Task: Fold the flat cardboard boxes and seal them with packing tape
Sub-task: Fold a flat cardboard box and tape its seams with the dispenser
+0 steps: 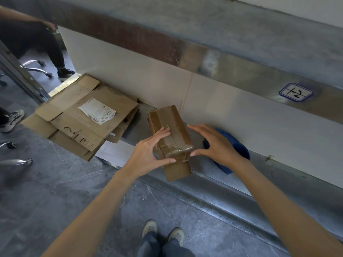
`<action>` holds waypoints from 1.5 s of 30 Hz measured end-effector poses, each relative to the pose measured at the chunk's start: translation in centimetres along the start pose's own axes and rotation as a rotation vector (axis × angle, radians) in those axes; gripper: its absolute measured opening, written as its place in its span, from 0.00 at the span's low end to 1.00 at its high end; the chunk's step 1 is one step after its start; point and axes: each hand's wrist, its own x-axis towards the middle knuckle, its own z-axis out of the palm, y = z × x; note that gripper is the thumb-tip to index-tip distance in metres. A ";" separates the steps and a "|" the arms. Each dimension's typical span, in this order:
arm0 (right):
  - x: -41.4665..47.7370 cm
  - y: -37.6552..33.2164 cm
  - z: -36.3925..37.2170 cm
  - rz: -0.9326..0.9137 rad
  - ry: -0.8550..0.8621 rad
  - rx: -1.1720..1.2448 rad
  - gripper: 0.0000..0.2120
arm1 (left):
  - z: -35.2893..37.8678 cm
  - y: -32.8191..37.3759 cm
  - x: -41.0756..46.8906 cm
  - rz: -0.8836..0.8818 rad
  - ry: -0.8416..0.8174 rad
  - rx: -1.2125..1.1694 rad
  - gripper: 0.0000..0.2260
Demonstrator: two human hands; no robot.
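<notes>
Taped box [169, 130] sits on the ledge [204, 170], flat cardboards [83, 115] at its 10 o'clock; left hand [148, 151] presses straight fingers on its top, right hand [213, 143] spread wide at 3 o'clock, thumb on the near corner, so best rub that tape end down firmly

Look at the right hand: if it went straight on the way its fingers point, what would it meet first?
Most likely the taped box: the open right hand aims its fingers left at the box's right side, nothing between. Depth is hard to judge.
</notes>
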 end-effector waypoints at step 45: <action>1.8 -0.7 -0.1 -0.119 0.003 -0.240 0.35 | -0.3 0.3 0.0 -0.049 -0.017 -0.014 0.42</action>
